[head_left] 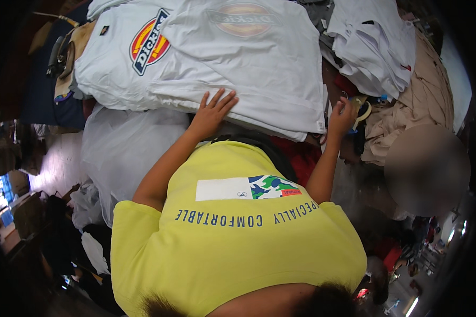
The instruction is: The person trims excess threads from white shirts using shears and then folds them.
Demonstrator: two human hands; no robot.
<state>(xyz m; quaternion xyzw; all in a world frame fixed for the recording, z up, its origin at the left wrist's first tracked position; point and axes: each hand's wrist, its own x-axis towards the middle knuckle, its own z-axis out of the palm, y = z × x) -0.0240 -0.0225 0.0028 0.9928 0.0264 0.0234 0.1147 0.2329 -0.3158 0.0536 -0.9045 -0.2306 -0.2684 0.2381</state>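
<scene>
A white T-shirt (248, 63) lies spread in front of me, its printed emblem showing pale and reversed through the cloth. My left hand (214, 112) rests flat on its near edge, fingers spread. Under and beside it, to the left, is another white T-shirt (111, 58) with a red, yellow and dark blue emblem. Just off the spread shirt's right corner, my right hand (343, 115) is raised with its fingers curled inward. Whether a small thing sits between those fingertips I cannot make out. A small white label (320, 126) shows at that corner.
Beyond my right hand lie a roll of tape (364, 112), crumpled white garments (373, 47) and a heap of beige cloth (428, 90). A clear plastic bag (127, 142) hangs at the left, below the table edge. A person (427, 170) is close by on the right, blurred.
</scene>
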